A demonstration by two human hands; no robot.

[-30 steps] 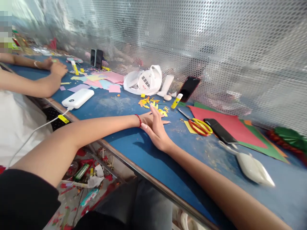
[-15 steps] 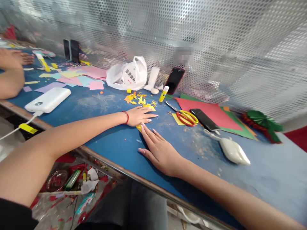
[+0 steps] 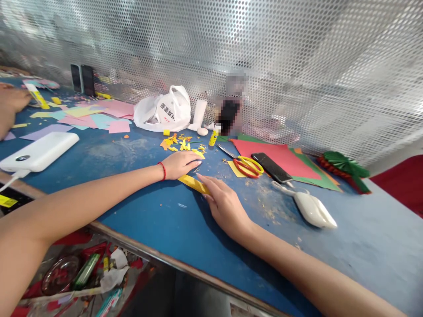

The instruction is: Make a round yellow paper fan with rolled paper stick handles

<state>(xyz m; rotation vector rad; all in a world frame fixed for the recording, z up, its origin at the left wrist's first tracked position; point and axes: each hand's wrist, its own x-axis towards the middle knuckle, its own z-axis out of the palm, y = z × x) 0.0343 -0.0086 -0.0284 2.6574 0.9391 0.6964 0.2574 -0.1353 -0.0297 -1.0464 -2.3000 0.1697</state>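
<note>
Right hand pinching one end of yellow strip, thumb below, fingers pointing away and leftward. Strip runs left from the pinch, other end at the underside of left hand. Left palm down, fingers pointing right; whether it grasps anything, can't tell. Yellow scraps just beyond its fingers.

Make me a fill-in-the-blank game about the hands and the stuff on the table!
1. Just behind the left hand is a bracelet coloured ____.
2. The strip by the right hand is coloured ____.
3. Of the two hands in front, the scissors lie nearer the ____ one.
4. The tabletop is mostly coloured ____.

Missing words: red; yellow; right; blue.
</note>
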